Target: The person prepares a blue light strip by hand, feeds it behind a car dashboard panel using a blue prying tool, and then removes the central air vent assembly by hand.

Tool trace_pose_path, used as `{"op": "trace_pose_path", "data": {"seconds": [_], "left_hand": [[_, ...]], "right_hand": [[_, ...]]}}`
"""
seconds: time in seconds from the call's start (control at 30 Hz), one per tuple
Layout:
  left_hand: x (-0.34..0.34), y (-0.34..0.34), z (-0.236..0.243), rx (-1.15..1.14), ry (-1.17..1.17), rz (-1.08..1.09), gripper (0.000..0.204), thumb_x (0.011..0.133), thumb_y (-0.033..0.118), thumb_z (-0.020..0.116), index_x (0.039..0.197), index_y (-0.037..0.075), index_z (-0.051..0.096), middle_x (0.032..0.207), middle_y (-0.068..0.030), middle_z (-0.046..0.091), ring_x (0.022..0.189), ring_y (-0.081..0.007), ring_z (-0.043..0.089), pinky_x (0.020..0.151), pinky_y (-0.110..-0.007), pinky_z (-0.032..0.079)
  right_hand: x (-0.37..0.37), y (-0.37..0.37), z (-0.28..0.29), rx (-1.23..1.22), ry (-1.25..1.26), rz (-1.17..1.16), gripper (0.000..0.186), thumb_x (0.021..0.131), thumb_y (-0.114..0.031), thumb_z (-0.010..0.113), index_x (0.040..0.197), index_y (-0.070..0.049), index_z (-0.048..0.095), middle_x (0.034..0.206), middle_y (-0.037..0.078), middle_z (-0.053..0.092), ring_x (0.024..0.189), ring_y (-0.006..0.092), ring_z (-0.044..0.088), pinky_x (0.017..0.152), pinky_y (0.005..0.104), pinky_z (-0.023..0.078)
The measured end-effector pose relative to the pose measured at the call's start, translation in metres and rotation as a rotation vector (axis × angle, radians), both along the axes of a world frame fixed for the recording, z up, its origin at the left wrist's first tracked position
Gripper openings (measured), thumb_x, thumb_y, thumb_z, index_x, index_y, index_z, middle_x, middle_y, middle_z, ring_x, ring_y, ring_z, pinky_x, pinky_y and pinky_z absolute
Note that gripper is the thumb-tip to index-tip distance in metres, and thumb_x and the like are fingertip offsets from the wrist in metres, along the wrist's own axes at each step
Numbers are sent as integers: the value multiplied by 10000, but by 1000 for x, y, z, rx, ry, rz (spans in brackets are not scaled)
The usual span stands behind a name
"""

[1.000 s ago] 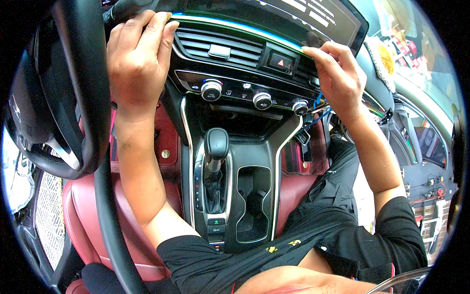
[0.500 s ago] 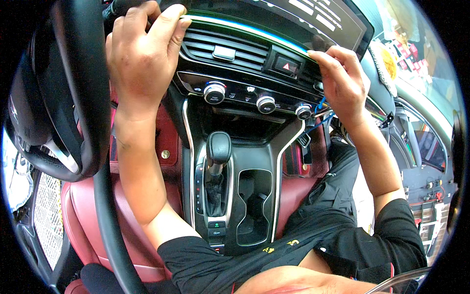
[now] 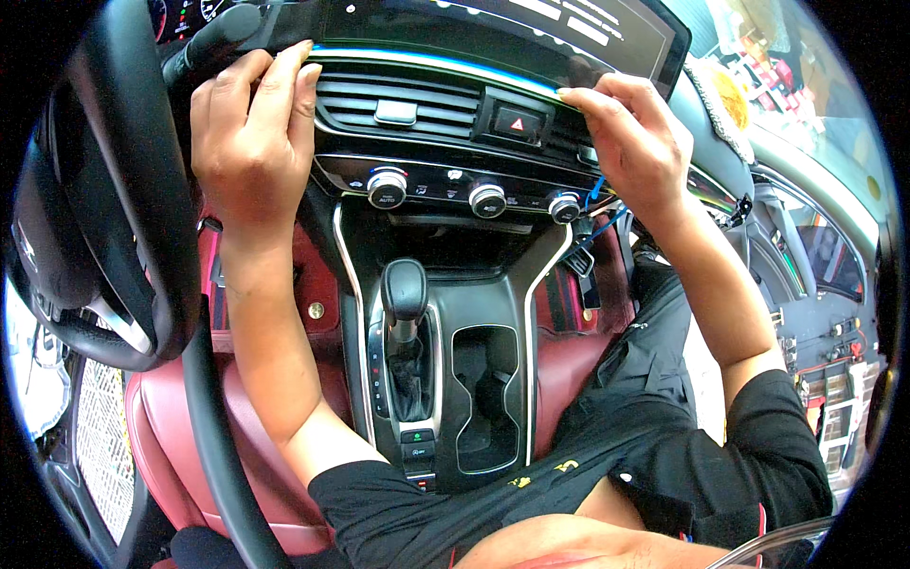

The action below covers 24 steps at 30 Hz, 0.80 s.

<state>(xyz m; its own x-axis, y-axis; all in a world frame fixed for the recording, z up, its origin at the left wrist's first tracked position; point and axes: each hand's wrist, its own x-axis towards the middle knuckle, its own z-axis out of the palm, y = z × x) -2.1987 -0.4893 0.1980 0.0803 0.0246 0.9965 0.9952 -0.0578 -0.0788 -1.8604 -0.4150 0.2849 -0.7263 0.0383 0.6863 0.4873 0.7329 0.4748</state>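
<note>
Gear lever (image 3: 405, 289): it stood between your forearms, just left of the cup holder (image 3: 486, 417).
Knobs (image 3: 386, 188): 3 sat in a row on the panel beneath the air vent (image 3: 436, 100).
Left hand (image 3: 251, 152): your thumb and fingertips were pinched together on the left end of the light strip (image 3: 436, 63).
Right hand (image 3: 640, 142): your thumb and forefinger pinched its right end.
Strip position: glowing blue-white, it ran between your 2 hands, above the vent.
Screen (image 3: 455, 36): it rose just beyond the strip.
</note>
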Motion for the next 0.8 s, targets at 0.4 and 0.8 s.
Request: {"op": "trace_pose_path", "data": {"seconds": [0.4, 0.8], "left_hand": [[-3, -5, -2, -21, -84, -82, 156, 931, 165, 756, 1056, 96, 818, 1026, -64, 733, 926, -256, 669, 857, -382, 531], [-4, -6, -8, -33, -146, -60, 185, 981, 139, 692, 1104, 59, 805, 1068, -118, 741, 1003, -281, 691, 915, -406, 548]], "right_hand": [[-1, -3, 1, -25, 7, -9, 292, 818, -25, 772, 1043, -210, 783, 946, 17, 675, 783, 200, 703, 646, 306, 582], [-1, -4, 1, -45, 3, -4, 339, 788, 9, 754, 1054, -199, 780, 961, 27, 677, 807, 209, 710, 676, 309, 593]]}}
